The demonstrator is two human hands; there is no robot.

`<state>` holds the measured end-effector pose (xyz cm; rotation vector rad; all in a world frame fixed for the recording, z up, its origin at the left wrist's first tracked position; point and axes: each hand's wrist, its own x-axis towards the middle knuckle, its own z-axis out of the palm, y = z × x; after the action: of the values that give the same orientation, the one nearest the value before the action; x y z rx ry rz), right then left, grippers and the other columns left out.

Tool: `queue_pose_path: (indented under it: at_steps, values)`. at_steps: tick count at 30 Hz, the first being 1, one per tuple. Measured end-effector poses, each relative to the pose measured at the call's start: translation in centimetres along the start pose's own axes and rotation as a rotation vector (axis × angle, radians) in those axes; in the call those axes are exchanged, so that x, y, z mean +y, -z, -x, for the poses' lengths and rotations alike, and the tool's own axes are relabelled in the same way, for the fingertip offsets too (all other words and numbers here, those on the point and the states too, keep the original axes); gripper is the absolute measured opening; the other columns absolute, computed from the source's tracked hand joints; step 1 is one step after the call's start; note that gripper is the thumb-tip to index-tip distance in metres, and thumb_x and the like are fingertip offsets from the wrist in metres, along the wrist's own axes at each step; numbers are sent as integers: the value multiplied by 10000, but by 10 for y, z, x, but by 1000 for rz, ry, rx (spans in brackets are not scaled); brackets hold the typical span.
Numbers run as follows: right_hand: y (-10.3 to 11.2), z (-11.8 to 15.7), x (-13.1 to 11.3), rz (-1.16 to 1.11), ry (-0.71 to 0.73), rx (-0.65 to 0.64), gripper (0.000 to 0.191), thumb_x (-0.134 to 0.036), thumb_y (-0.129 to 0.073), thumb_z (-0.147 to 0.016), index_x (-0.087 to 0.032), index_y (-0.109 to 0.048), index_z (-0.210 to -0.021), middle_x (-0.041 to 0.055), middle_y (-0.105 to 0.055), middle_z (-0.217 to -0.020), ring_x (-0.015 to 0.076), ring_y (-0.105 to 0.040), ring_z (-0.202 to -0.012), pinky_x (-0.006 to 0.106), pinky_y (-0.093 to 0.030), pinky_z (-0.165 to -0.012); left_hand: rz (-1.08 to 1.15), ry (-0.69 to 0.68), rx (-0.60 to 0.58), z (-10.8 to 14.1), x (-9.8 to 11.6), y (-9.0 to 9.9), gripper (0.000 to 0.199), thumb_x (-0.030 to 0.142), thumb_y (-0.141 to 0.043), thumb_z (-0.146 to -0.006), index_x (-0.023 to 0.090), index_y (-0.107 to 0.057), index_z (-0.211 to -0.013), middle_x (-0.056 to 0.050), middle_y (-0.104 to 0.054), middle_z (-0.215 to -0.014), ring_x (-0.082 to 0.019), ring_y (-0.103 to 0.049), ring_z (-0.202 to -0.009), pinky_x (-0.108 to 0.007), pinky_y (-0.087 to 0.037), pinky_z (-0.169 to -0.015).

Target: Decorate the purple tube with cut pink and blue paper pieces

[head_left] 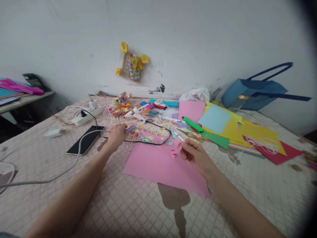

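My left hand reaches to a small purple item beside the paper scraps, its fingers closed on it. Over the large pink sheet, my right hand pinches a small curled pink paper piece. A white stick-like item shows just beyond its fingertips. A white glue gun lies beyond the scraps, with a black cable looping round them.
Left of my left hand lie a black phone, a white charger and a power strip. Coloured sheets, a green cutter and scissors are at right. A blue bag stands behind.
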<state>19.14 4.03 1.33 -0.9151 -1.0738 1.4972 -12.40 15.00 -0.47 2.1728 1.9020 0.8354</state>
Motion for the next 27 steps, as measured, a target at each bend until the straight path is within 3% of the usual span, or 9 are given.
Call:
queue_pose_path:
  at_steps: [4, 7, 9, 11, 14, 18, 22, 27]
  values:
    - [5, 2, -4, -64, 6, -32, 215, -356, -663, -710, -201, -519, -676, -25, -587, -698, 60, -411, -448, 205, -302, -418, -48, -100, 86, -2, 6, 7, 181, 241, -528, -754, 166, -580, -911, -90, -607, -898, -213, -561, -817, -304, -415, -719]
    - [7, 3, -7, -24, 53, -40, 207, -367, -655, -717, -206, -531, -678, -9, -584, -745, 76, -434, -490, 211, -337, -429, 177, -192, 216, 0, 22, 14, 240, 231, -510, -770, 165, -562, -994, -76, -564, -963, -160, -554, -800, -279, -435, -745]
    - [7, 2, -8, 85, 96, 0, 175, -331, -655, -726, -199, -552, -678, 7, -586, -747, 99, -490, -580, 218, -394, -492, 383, -177, 236, 5, 37, 17, 252, 251, -531, -762, 164, -554, -998, -66, -551, -967, -136, -551, -764, -258, -449, -707]
    - [5, 1, -7, 128, 111, 32, 152, -309, -650, -734, -195, -566, -679, 18, -593, -750, 121, -525, -672, 226, -429, -559, 628, -104, 107, 14, 56, 17, 257, 278, -574, -737, 157, -544, -962, -43, -562, -873, -125, -545, -705, -236, -444, -624]
    - [0, 1, -5, 54, 52, -13, 151, -319, -642, -737, -197, -566, -691, 27, -618, -764, 141, -559, -739, 234, -441, -587, 944, -7, -285, 34, 83, 11, 238, 287, -602, -728, 146, -551, -913, -22, -581, -795, -117, -546, -692, -233, -427, -634]
    - [-4, 2, -1, -61, -56, -55, 161, -310, -647, -733, -189, -547, -696, 16, -649, -721, 125, -586, -644, 224, -436, -536, 1179, 194, -635, 58, 105, -2, 221, 271, -645, -707, 141, -572, -870, -33, -610, -814, -120, -570, -713, -238, -425, -662]
    - [-3, 2, 5, -187, -138, -35, 138, -276, -651, -734, -188, -547, -712, -4, -662, -702, 87, -566, -527, 196, -435, -477, 1309, 353, -761, 70, 111, -13, 254, 230, -668, -693, 148, -570, -912, -45, -624, -869, -97, -568, -689, -213, -409, -647]
    - [-3, 1, 9, -266, -234, 4, 158, -294, -659, -724, -182, -555, -685, -16, -630, -607, 89, -564, -492, 183, -435, -432, 1373, 328, -844, 77, 116, -17, 226, 200, -640, -718, 154, -583, -931, -59, -636, -880, -104, -560, -694, -208, -396, -627]
